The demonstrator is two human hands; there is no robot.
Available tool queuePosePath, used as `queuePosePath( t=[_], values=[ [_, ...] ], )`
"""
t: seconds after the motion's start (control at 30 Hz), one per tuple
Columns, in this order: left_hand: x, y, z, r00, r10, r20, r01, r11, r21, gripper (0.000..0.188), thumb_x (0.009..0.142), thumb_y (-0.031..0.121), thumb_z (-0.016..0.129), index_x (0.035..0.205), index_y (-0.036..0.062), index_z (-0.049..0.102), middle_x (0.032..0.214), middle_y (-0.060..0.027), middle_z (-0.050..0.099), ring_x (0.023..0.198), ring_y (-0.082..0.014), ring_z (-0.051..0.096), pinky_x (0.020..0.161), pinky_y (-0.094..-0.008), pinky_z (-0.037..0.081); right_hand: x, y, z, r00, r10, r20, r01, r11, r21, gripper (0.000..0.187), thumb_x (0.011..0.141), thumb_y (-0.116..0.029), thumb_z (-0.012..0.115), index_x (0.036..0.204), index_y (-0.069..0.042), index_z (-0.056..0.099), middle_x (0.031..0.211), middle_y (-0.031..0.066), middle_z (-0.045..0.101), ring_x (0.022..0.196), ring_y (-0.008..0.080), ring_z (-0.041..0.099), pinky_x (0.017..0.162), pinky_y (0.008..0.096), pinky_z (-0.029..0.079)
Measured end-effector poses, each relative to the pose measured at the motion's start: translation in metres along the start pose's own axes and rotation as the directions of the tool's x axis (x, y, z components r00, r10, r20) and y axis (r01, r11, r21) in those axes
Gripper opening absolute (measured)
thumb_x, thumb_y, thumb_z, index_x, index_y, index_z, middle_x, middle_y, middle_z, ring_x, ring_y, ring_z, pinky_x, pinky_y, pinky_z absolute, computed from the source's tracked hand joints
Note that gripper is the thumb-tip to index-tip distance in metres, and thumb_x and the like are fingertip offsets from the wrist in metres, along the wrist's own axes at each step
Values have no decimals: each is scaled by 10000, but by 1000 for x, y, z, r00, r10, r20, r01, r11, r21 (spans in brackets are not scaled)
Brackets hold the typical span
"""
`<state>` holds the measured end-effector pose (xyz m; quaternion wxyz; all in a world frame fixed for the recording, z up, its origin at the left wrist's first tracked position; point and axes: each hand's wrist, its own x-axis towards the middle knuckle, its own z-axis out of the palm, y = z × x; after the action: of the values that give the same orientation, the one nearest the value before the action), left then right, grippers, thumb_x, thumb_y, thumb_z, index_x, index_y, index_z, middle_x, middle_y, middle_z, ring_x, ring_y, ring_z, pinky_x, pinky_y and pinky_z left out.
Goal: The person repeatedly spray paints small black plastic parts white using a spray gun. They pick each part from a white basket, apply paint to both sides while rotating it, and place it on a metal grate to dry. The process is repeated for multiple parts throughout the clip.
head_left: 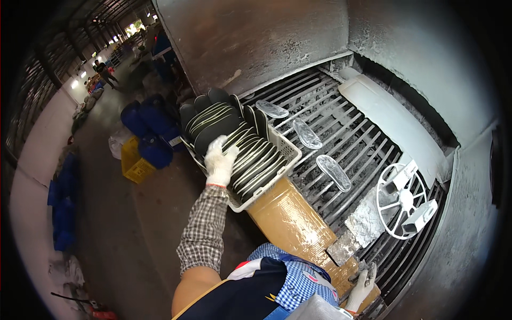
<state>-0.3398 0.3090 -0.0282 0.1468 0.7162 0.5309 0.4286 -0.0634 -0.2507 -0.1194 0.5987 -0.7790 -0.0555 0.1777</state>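
Note:
My left hand (220, 161), in a white knitted glove, is at a white plastic basket (290, 153) packed with black shoe soles (255, 164). Its fingers are closed over the upper edge of a sole in the middle of the rows. Most soles stand on edge in rows with pale rims showing; a broad one lies with its dark face up. My right hand (362, 288), in a white glove with grey-smudged fingertips, rests low by the end of a tape-covered cardboard sheet (290, 208). Its fingers are apart, and nothing shows in them.
Three shiny sole-shaped pieces (333, 173) lie on a bar grate (352, 133) inside a metal-walled booth. A white spoked wheel (406, 200) with two blocks stands at right. Blue containers (152, 120) and a yellow crate (136, 160) sit left; a person (104, 72) is far off.

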Motion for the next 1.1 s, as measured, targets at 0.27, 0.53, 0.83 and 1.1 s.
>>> queuePosePath(
  t=[0.27, 0.53, 0.83, 1.1],
  values=[
    [98, -48, -36, 967, -191, 170, 56, 807, 589, 1197, 716, 556, 889, 1679, 134, 316, 1710, -211, 304, 1593, -463, 215, 1294, -632, 176, -9, -21, 27, 997, -53, -63, 52, 999, -16, 563, 1110, -181, 585, 1600, 45, 426, 1127, 77, 679, 808, 108, 589, 698, 256, 502],
    [161, -81, -38, 850, -354, 391, 29, 771, 636, 1345, 619, 576, 944, 1712, 162, 277, 1726, -247, 247, 1610, -473, 178, 1286, -628, 186, -9, -61, 68, 998, -60, -18, 60, 998, -23, 575, 1106, -170, 582, 1622, 12, 406, 972, 55, 646, 707, 96, 563, 626, 260, 482],
    [188, -100, -34, 776, -374, 507, 40, 833, 552, 1399, 581, 532, 967, 1725, 200, 232, 1606, -259, 420, 1480, -449, 443, 1241, -518, 383, -11, -70, 81, 997, -75, -8, 74, 997, -21, 584, 1111, -177, 583, 1628, 18, 397, 898, 33, 621, 686, 103, 583, 615, 265, 491],
    [182, -87, -28, 780, -260, 570, -86, 857, 508, 1321, 602, 388, 938, 1717, 203, 254, 1570, -262, 487, 1439, -451, 508, 1204, -486, 445, -1, -34, 71, 993, -117, 11, 117, 983, -138, 565, 1103, -160, 584, 1601, 55, 425, 1240, 137, 668, 998, 184, 662, 875, 309, 532]
  ],
)
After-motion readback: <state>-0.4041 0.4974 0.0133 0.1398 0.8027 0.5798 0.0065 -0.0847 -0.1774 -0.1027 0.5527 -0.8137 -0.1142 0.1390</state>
